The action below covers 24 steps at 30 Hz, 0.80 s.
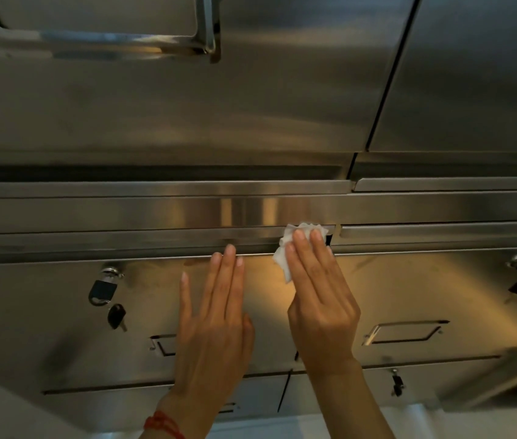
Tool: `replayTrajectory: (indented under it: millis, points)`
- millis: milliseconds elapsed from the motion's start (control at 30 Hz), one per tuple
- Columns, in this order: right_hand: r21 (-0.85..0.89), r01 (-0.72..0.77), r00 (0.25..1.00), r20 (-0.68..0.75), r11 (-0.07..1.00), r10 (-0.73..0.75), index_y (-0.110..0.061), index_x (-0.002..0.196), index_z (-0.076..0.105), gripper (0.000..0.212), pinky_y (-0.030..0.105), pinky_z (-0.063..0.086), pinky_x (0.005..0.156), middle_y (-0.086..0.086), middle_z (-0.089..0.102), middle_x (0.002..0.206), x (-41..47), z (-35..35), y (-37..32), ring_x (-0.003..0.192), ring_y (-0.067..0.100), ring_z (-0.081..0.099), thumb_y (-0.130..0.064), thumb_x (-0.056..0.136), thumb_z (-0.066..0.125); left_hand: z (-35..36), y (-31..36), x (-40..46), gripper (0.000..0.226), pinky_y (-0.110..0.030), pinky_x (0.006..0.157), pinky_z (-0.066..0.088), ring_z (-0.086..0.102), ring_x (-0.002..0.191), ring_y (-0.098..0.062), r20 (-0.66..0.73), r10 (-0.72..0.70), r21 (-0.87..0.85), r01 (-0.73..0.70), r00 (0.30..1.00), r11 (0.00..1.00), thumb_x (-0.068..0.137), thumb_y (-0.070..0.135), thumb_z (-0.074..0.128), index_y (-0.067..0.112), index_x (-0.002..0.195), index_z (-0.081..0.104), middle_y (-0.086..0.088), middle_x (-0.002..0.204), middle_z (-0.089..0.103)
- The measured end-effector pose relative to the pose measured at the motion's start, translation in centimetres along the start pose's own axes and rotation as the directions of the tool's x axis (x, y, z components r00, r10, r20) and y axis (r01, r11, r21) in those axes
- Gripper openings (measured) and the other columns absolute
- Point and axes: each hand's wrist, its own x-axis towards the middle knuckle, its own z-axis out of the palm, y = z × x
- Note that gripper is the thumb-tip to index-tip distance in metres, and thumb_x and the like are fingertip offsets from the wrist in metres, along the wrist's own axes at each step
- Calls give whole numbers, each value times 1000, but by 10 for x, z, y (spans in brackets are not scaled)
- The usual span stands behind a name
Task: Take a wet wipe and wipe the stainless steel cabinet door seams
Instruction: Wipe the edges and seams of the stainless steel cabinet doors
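Two bare hands are reaching up from the bottom of the frame against a stainless steel cabinet. The right hand is lying flat with its fingers straight and close together, pressing a crumpled white wet wipe against the horizontal door seam just right of centre — the wipe is bunching out above the fingertips and to their left, beside a dark vertical gap. The left hand is resting open on the lower door, fingers extended, little finger splayed outward, fingertips touching the door's upper edge. A red string bracelet is circling the left wrist at lower centre. At left, a padlock is hanging with a dark key below it.
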Motion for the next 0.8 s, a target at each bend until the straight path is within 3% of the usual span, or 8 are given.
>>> replayTrajectory:
  millis: [167, 467, 800]
  points:
    - [-15, -91, 996, -26, 996, 90, 5, 111, 63, 25, 42, 48, 96, 19, 61, 120, 2, 2, -9, 118, 33, 54, -2, 100, 43, -5, -7, 1, 68, -54, 109, 16, 21, 138, -25, 0, -17, -15, 17, 1000, 1000, 79, 21, 39, 2, 142, 21, -16, 148, 26]
    - [-19, -2, 1000, 19, 1000, 3, 2, 113, 64, 23, 42, 50, 94, 16, 60, 122, 4, 5, -17, 119, 29, 55, 2, 94, 51, -10, -9, 2, 66, -55, 108, 17, 22, 138, -24, 5, 4, -18, -4, 1000, 1000, 80, 21, 42, 4, 141, 24, -14, 148, 26]
    - [7, -73, 997, -22, 997, 73, 4, 114, 62, 29, 43, 49, 95, 18, 60, 121, 3, 5, -18, 119, 32, 54, 12, 87, 53, -9, -5, 2, 65, -61, 105, 20, 23, 138, -25, -36, -11, 3, 11, 999, 1000, 79, 17, 41, 3, 140, 25, -14, 147, 30]
